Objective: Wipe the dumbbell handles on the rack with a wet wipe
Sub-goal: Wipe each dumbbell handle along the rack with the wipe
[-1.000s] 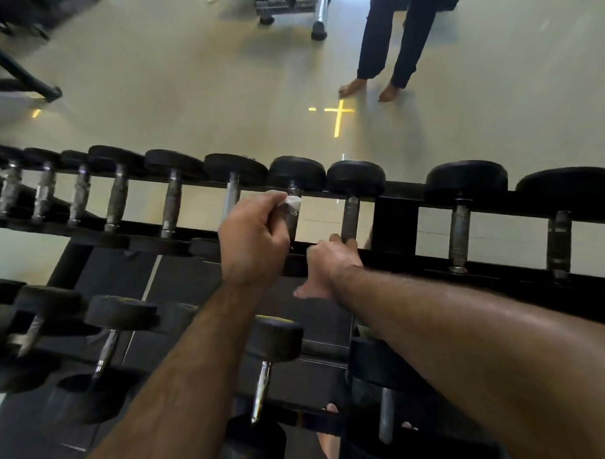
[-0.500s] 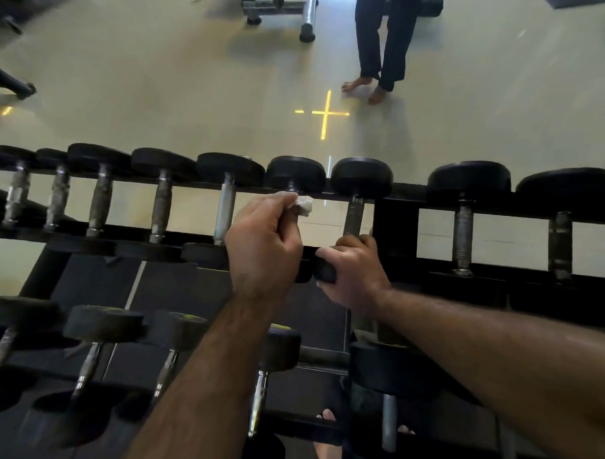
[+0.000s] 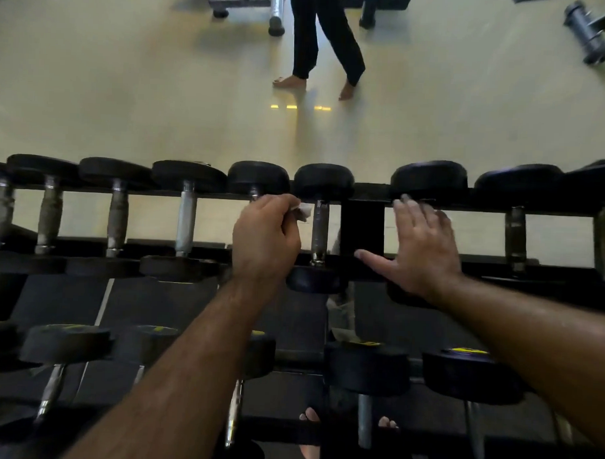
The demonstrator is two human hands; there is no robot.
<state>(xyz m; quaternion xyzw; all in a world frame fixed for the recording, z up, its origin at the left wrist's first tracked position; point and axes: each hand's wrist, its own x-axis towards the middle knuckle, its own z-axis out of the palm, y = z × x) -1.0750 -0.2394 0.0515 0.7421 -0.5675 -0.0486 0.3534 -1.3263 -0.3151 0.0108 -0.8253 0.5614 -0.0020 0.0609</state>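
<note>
On the top tier of the rack [image 3: 362, 228], a row of dumbbells, each cradled across both rails. Left hand [image 3: 264, 238] closed round one handle, fingers gripping a white wet wipe [image 3: 304, 212] against it. Right hand [image 3: 420, 247] spread open, fingers splayed, over the next dumbbell [image 3: 428, 178]. Below, a lower tier holding more.

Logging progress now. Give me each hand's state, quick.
Left hand: closed around the wet wipe on a top-row dumbbell handle.
Right hand: open, fingers spread, holding nothing, over the rack.
</note>
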